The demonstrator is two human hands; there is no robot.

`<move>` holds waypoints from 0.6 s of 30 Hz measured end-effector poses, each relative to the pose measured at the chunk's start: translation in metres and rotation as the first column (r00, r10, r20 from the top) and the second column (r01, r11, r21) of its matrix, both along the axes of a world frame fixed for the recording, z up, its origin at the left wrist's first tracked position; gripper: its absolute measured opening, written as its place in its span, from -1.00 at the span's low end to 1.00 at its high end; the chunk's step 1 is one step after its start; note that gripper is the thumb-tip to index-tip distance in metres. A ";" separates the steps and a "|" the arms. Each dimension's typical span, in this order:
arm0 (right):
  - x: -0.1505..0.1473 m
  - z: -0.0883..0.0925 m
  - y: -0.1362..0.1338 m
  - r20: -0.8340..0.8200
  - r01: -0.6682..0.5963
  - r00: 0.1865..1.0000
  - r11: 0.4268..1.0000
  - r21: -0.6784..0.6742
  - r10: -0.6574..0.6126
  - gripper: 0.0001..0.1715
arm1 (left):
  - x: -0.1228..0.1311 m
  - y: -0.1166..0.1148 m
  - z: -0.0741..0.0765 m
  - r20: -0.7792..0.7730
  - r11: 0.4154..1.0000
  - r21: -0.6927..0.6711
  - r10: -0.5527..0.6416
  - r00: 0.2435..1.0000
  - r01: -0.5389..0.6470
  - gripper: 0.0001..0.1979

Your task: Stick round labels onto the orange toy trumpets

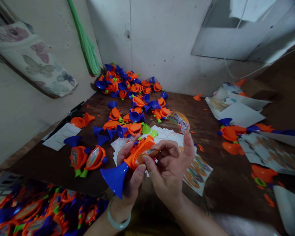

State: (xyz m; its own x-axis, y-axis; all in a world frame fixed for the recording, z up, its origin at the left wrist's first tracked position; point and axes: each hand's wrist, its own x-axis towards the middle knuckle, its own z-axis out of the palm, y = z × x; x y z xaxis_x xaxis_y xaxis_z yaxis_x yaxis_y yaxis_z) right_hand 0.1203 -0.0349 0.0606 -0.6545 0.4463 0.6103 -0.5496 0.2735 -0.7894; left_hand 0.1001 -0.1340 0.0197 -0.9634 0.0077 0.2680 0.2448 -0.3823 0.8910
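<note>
My left hand (134, 182), with a pale bangle at the wrist, is wrapped round an orange toy trumpet (131, 158). Its blue bell (115, 178) points to the lower left and its green mouthpiece to the upper right. With thumb and fingers, my right hand (170, 170) pinches an oval sticker (146, 155) against the trumpet's flat face. A second oval sticker (180, 122), with a printed picture, clings to a raised fingertip of that hand. Beneath both hands lie sticker sheets (198, 173), some with ovals peeled off.
More toy trumpets (123, 83) are heaped against the wall. Two stickered trumpets (94, 157) lie at left, near a white sheet (61, 137). A crate (2, 186) at lower left holds many others. Papers (238, 113) and orange parts (263, 173) lie at right.
</note>
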 end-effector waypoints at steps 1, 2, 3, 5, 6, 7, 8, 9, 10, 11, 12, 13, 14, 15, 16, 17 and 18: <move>-0.001 0.000 0.000 -0.003 0.000 1.000 1.000 -0.004 0.000 0.28 | 0.000 0.001 0.001 0.016 1.000 0.012 -0.002 1.000 0.002 -0.44; -0.001 0.000 -0.001 -0.011 0.000 1.000 1.000 -0.007 0.000 0.27 | 0.000 0.001 0.002 0.029 1.000 0.021 0.001 1.000 -0.001 -0.44; -0.002 0.000 -0.001 -0.017 0.002 1.000 1.000 -0.009 -0.002 0.27 | 0.000 0.002 0.003 0.037 1.000 0.023 0.005 0.999 -0.006 -0.45; -0.003 0.000 -0.003 -0.021 0.006 1.000 1.000 -0.015 -0.007 0.25 | 0.000 0.004 0.005 0.038 1.000 0.020 0.015 0.999 -0.016 -0.46; -0.004 0.000 -0.004 -0.026 0.007 1.000 1.000 -0.019 -0.007 0.23 | -0.001 0.004 0.006 0.037 1.000 0.017 0.019 0.999 -0.020 -0.47; -0.004 -0.001 -0.005 -0.033 0.006 0.999 1.000 -0.022 -0.006 0.22 | -0.002 0.005 0.006 0.040 1.000 0.014 0.022 0.999 -0.023 -0.49; -0.005 -0.001 -0.006 -0.042 0.005 0.999 1.000 -0.026 -0.006 0.20 | -0.003 0.006 0.007 0.041 1.000 0.013 0.027 0.999 -0.028 -0.51; -0.006 -0.002 -0.006 -0.055 0.003 0.998 1.000 -0.026 -0.004 0.19 | -0.004 0.006 0.007 0.035 0.999 0.015 0.037 0.999 -0.037 -0.54; -0.008 -0.002 -0.006 -0.068 0.001 0.998 1.000 -0.020 -0.002 0.18 | -0.005 0.006 0.006 0.022 0.999 0.018 0.047 0.999 -0.047 -0.56; -0.009 -0.002 -0.005 -0.082 0.004 0.997 1.000 -0.007 -0.005 0.17 | -0.006 0.007 0.004 0.004 0.998 0.024 0.056 0.998 -0.056 -0.58; -0.011 -0.002 -0.004 -0.105 0.018 0.994 1.000 0.019 -0.016 0.14 | -0.007 0.006 0.002 -0.016 0.998 0.028 0.057 0.998 -0.057 -0.59; -0.013 -0.002 -0.001 -0.136 0.046 0.990 0.997 0.058 -0.038 0.12 | -0.007 0.006 0.000 -0.036 0.998 0.030 0.053 0.998 -0.051 -0.59; -0.015 -0.002 0.002 -0.171 0.090 0.983 0.991 0.104 -0.071 0.09 | -0.008 0.006 -0.003 -0.055 0.998 0.031 0.048 0.997 -0.046 -0.58; -0.017 -0.002 0.005 -0.199 0.137 0.974 0.980 0.144 -0.107 0.07 | -0.007 0.005 -0.006 -0.070 0.999 0.029 0.043 0.997 -0.041 -0.57; -0.019 -0.001 0.009 -0.206 0.172 0.969 0.970 0.172 -0.136 0.05 | -0.007 0.005 -0.009 -0.082 0.999 0.027 0.042 0.996 -0.040 -0.56; -0.020 -0.001 0.012 -0.183 0.186 0.971 0.965 0.184 -0.153 0.03 | -0.007 0.004 -0.011 -0.094 0.999 0.026 0.041 0.995 -0.039 -0.55; -0.020 -0.001 0.015 -0.133 0.177 0.979 0.968 0.179 -0.154 0.02 | -0.006 0.004 -0.013 -0.104 0.999 0.026 0.039 0.994 -0.036 -0.54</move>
